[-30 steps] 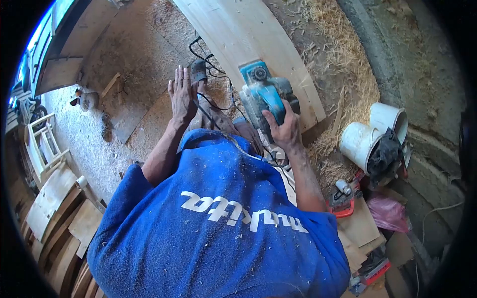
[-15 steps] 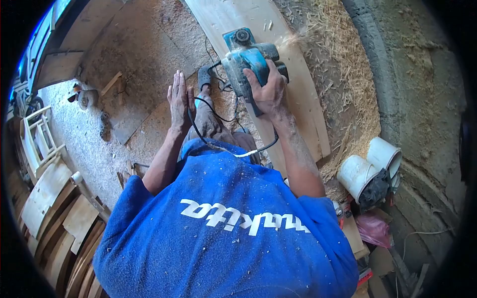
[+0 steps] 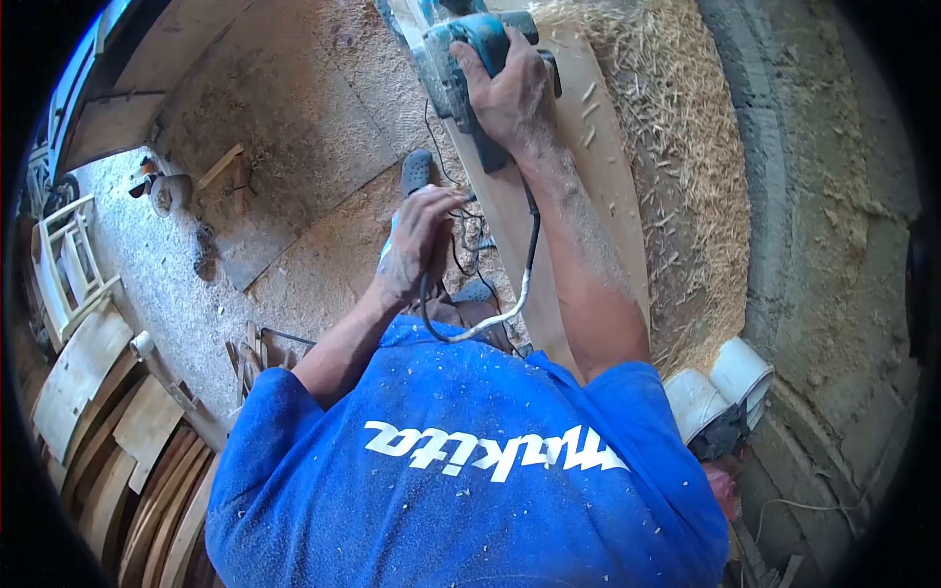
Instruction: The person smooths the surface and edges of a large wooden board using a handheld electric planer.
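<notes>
My right hand [image 3: 510,93] is wrapped around the handle of a teal electric planer [image 3: 446,83]. The planer rests on a long, curved pale wooden board [image 3: 578,127], near its far end, and the top of the frame cuts it off. Its black power cord [image 3: 534,235] has a white-taped stretch and loops back to my left hand [image 3: 421,235]. That hand is off the board's left edge with its fingers bent, and the cord enters at the palm side. The palm itself is hidden.
Wood shavings [image 3: 696,167] lie thick along the board's right side. White buckets [image 3: 740,377] stand at lower right by a concrete ledge [image 3: 774,196]. Curved wooden pieces [image 3: 88,372] are stacked at lower left, and a small power tool [image 3: 167,191] lies on the dusty floor.
My right hand has pushed the planer farther up along the board. My left hand has moved right and down toward the board, its straight fingers now bent.
</notes>
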Motion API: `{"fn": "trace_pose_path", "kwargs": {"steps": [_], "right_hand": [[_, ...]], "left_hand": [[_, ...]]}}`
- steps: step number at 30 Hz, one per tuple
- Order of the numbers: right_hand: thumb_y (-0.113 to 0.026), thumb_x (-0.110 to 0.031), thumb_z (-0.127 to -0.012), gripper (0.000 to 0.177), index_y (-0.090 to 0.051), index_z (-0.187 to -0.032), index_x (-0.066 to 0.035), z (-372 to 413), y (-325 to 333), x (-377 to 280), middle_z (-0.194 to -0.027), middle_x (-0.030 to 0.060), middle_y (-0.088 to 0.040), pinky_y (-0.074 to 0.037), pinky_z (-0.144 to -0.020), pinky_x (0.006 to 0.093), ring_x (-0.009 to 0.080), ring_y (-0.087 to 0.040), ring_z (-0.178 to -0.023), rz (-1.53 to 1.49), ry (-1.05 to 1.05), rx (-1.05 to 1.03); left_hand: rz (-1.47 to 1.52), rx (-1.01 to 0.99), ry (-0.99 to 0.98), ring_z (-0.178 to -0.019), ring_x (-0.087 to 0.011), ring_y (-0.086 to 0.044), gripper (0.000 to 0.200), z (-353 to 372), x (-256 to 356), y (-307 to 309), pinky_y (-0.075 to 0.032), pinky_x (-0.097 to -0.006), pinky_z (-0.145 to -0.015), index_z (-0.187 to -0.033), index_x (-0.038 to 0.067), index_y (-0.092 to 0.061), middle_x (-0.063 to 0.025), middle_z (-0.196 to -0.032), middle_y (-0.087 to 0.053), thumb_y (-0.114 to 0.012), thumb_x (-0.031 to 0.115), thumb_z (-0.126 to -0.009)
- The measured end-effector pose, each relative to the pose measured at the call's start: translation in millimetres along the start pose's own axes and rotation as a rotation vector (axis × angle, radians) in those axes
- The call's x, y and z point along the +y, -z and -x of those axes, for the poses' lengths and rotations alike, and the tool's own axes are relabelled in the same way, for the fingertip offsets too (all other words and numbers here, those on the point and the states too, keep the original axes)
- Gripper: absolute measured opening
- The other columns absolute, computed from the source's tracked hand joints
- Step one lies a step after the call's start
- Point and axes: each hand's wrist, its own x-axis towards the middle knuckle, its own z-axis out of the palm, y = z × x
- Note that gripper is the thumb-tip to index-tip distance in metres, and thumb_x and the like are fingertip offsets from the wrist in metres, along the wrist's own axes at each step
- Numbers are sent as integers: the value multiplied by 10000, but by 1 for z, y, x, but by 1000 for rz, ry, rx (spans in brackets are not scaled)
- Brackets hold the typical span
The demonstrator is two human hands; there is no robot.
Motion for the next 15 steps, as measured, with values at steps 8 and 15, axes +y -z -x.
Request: {"fn": "trace_pose_path", "kwargs": {"steps": [8, 15], "right_hand": [[-712, -423, -949, 535, -619, -1135, 70, -109, -58, 6, -957, 299, -719, -605, -764, 492, 442, -743, -911, 18, 20, -1], [-707, -423, -951, 541, -625, -1122, 84, -209, -106, -3, -954, 294, -727, -613, -774, 492, 434, -749, -909, 28, 65, 22]], "left_hand": [[55, -85, -152, -1376, -356, -552, 376, -83, -56, -2, -424, -523, -1161, -1295, 23, -636, -137, -1392, -639, -626, -5, -921], [52, -255, -115, -1489, -320, -427, 520, -115, -96, 5, -318, -512, -1241, -1458, 57, -528, -148, -1568, -492, -666, 169, -969]]}}
